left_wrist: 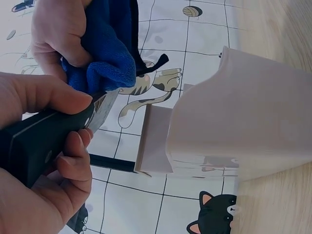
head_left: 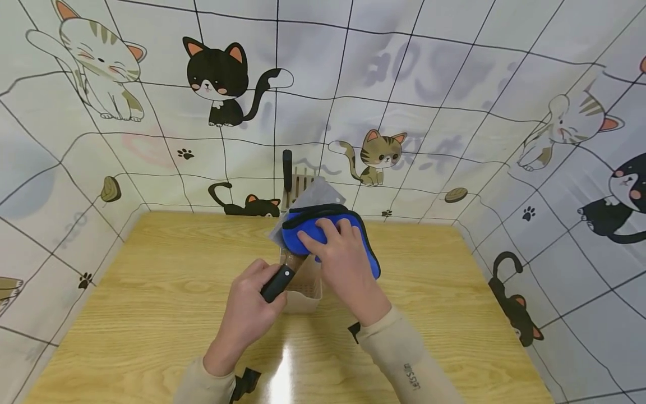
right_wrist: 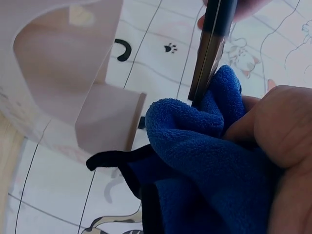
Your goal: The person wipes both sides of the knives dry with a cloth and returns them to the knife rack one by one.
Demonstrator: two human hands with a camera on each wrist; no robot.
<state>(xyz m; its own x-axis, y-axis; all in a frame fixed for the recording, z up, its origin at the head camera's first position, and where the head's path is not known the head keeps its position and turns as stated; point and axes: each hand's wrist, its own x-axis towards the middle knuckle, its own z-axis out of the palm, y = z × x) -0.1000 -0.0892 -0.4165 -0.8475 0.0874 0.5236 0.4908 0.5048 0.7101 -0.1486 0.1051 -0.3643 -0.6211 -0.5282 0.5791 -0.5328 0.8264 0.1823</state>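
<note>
My left hand (head_left: 252, 308) grips the black handle (head_left: 277, 284) of a cleaver, whose broad grey blade (head_left: 320, 192) points away and up to the right. With my right hand (head_left: 349, 269) I hold a blue cloth (head_left: 301, 238) with black edging against the blade. In the right wrist view the cloth (right_wrist: 190, 141) is bunched around part of the blade, hiding it there. The thumb and fingers of the left hand (left_wrist: 63, 165) wrap the handle in the left wrist view.
Below and behind the cleaver stands a pale, slotted utensil holder (head_left: 303, 304) on the wooden table (head_left: 166, 292). A black handle (head_left: 287, 168) rises at its back. A cat-patterned sheet (head_left: 313, 73) hangs behind and at both sides.
</note>
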